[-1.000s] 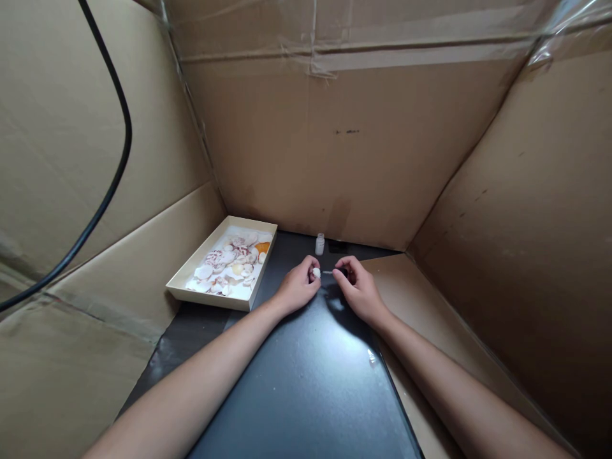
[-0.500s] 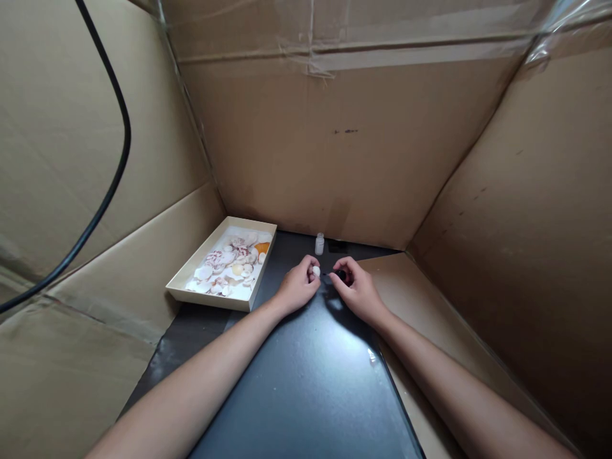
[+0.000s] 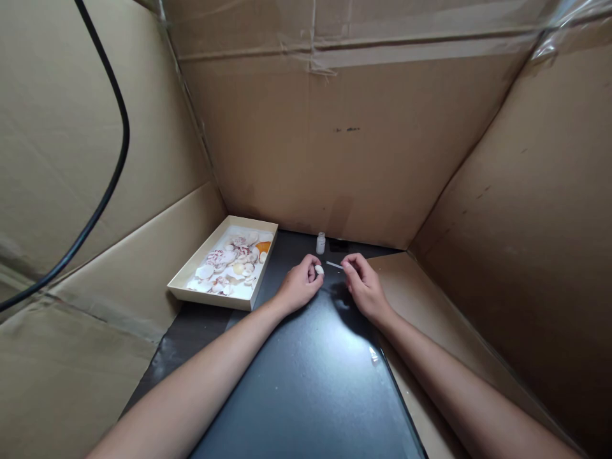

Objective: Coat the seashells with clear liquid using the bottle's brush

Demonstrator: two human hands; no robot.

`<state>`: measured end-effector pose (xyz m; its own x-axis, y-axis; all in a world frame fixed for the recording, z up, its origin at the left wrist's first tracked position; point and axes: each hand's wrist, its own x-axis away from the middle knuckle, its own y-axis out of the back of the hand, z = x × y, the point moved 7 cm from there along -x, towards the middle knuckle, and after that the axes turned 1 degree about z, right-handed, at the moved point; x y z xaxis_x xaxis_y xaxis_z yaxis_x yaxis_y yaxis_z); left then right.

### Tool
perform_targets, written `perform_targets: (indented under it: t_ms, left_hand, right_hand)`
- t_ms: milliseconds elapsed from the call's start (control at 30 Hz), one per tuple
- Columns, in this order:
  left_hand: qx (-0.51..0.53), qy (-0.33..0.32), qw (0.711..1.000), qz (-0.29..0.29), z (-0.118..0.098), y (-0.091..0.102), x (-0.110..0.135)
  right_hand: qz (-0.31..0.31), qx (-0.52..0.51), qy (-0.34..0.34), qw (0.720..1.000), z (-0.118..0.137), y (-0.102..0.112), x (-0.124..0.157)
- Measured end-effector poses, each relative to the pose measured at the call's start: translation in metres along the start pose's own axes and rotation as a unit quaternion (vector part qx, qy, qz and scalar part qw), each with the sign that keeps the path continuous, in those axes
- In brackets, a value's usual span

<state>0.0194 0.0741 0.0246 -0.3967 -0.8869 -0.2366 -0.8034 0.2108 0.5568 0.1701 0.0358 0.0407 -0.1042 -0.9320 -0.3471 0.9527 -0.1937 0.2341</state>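
My left hand (image 3: 301, 282) is closed, pinching a small white seashell (image 3: 319, 269) between thumb and fingers over the dark table. Facing it, my right hand (image 3: 364, 285) grips one end of a thin whitish stick (image 3: 335, 264). The stick's free end points left toward the shell, with a gap between them. The end inside my right fingers is hidden. Just beyond my hands stands a small clear glass bottle (image 3: 320, 243), upright, with whitish contents and no cap on it.
To the left, a shallow cream box (image 3: 210, 299) holds several seashells (image 3: 224, 258). Cardboard walls (image 3: 306, 140) close in the back and both sides. A black cable (image 3: 125, 127) hangs at the left. A cardboard sheet (image 3: 406, 287) lies along the table's right edge.
My right hand has shifted slightly right and turned, so the whitish stick now shows where something dark showed in its fingers. The shell in my left hand is turned a little.
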Motion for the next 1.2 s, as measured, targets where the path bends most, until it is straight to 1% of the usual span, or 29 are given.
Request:
perform_targets:
  t_ms: [100,167,200,233,333,400,467,533,633,733,1000,1200]
  left_hand:
    - [0.007,0.001,1.0,0.0,0.0,0.0,0.0]
    - [0.01,0.005,1.0,0.0,0.001,0.0,-0.001]
    - [0.009,0.006,1.0,0.0,0.001,0.0,-0.001]
    - [0.008,0.006,1.0,0.0,0.001,0.0,-0.001]
    - [0.006,0.006,1.0,-0.003,0.0,0.001,0.0]
    - [0.007,0.01,1.0,-0.002,0.0,0.001,0.0]
    - [0.007,0.013,1.0,-0.001,0.0,0.001,0.0]
    - [0.007,0.014,1.0,-0.001,0.0,0.0,0.0]
    - [0.01,0.013,1.0,0.002,0.0,0.0,0.0]
    - [0.012,0.012,1.0,0.004,0.0,-0.001,0.0]
    - [0.005,0.012,1.0,0.011,-0.001,-0.001,0.001]
    - [0.005,0.009,1.0,0.014,0.0,-0.002,0.001]
  right_hand:
    - [-0.059,-0.064,-0.045,0.995,-0.01,0.009,-0.003]
    - [-0.086,-0.074,-0.047,0.992,-0.012,0.014,-0.005]
    - [-0.084,-0.068,-0.037,0.993,-0.012,0.015,-0.005]
    - [-0.071,-0.055,-0.023,0.996,-0.01,0.013,-0.006]
    - [0.007,0.015,0.016,1.0,-0.003,0.002,-0.004]
    - [0.033,0.07,0.027,0.997,-0.001,-0.003,-0.003]
    - [0.022,0.093,0.029,0.995,0.0,-0.002,-0.002]
    - [0.011,0.08,0.031,0.996,0.001,0.0,-0.002]
    - [0.032,0.057,0.041,0.997,0.004,-0.002,-0.001]
    - [0.051,0.065,0.044,0.996,0.005,-0.005,0.0]
    - [0.032,0.089,0.045,0.995,0.003,-0.003,-0.001]
    - [0.051,0.067,0.041,0.996,0.003,-0.006,0.0]
